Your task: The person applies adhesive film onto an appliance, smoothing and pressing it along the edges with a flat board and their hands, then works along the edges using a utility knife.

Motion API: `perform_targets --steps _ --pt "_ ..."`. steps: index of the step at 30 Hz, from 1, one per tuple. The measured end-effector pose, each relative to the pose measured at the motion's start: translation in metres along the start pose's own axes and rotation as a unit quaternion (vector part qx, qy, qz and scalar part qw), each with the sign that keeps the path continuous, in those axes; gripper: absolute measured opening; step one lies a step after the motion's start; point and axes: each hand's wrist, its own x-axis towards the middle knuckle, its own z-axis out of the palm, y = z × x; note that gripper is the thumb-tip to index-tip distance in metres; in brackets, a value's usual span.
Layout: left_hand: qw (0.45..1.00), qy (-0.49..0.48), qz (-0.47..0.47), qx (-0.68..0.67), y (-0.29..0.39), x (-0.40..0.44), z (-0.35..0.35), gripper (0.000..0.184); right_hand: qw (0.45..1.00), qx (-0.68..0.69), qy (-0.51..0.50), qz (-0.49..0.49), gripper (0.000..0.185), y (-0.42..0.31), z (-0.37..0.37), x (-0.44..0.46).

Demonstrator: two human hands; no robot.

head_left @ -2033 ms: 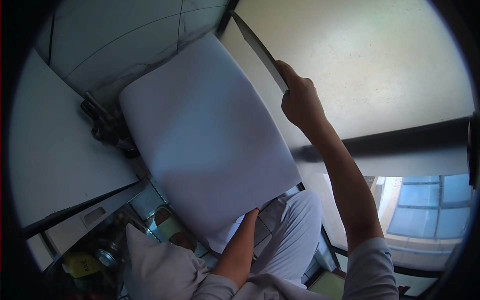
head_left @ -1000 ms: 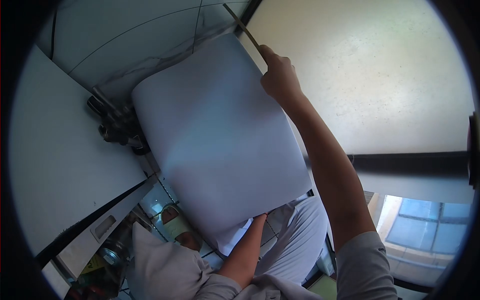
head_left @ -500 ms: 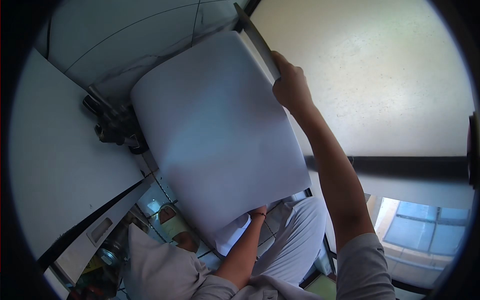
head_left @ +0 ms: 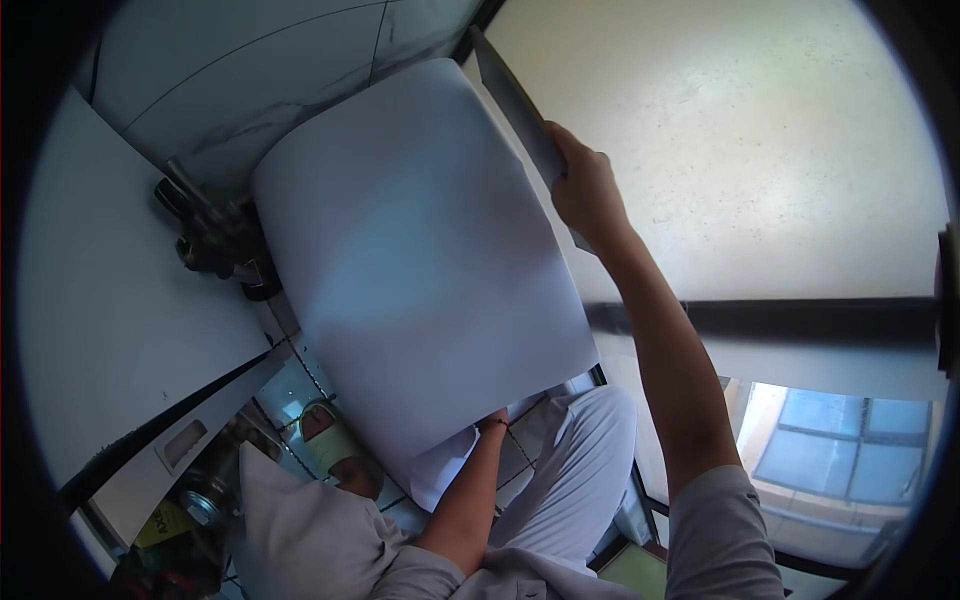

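Think of the view as a clock face. The big white sheet (head_left: 420, 260) fills the middle and leans toward 11 o'clock, with its far end near the marble-look wall tiles (head_left: 290, 60). The right hand (head_left: 590, 190), between 1 and 2 o'clock, has its fingers closed tight on a thin grey board (head_left: 515, 110). The board stands almost edge-on and points up toward 12, just beside the sheet's right side. I can't tell if they touch.

The left hand (head_left: 493, 416) is at 6 o'clock, by the sheet's near edge. Most of it is tucked out of sight, so I can't tell if it is spread out or pinching. A loose white flap (head_left: 440, 470) hangs next to that wrist, toward 7.

My guess is that this is the middle of the job: one hand works the board and the other minds the sheet. The next move would need a firm hold on the board, a gentle hand at the near edge, and care not to bump the frosted panel (head_left: 740, 150) at 2 o'clock.
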Motion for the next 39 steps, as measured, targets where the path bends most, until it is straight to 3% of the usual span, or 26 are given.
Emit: perform_targets --steps 10,14,18,23,26,29,32,35,39 --pt "0.999 0.026 -0.025 -0.026 -0.008 -0.004 -0.004 0.057 1.000 0.001 -0.001 -0.004 0.061 -0.003 -0.020 -0.021" --pt "0.998 0.037 -0.034 -0.033 -0.009 -0.004 -0.007 0.056 0.999 0.011 0.043 -0.030 0.058 0.017 -0.008 -0.030" --pt "0.995 0.031 -0.059 -0.070 -0.013 -0.011 -0.005 0.056 1.000 -0.011 -0.009 -0.008 0.058 0.011 -0.007 -0.023" --pt "0.997 0.072 -0.031 0.002 -0.022 -0.014 -0.002 0.055 0.999 0.016 0.009 -0.026 0.058 0.015 -0.003 -0.027" --pt "0.990 0.075 -0.073 -0.096 -0.014 -0.021 -0.009 0.056 1.000 0.004 -0.005 0.000 0.059 0.012 -0.002 -0.024" --pt "0.992 0.038 -0.097 -0.064 -0.015 -0.022 -0.013 0.054 1.000 0.021 0.006 0.006 0.060 0.009 -0.008 -0.021" --pt "0.989 0.146 -0.014 0.005 -0.024 -0.024 0.000 0.050 1.000 0.015 0.012 -0.006 0.060 0.014 0.007 -0.018" --pt "0.997 0.054 -0.055 -0.021 -0.021 -0.019 -0.012 0.050 1.000 -0.016 -0.007 0.000 0.059 0.012 0.005 -0.011" --pt "0.995 0.080 -0.058 -0.001 -0.020 -0.019 -0.008 0.050 1.000 0.024 0.001 0.000 0.062 0.008 0.004 -0.004"
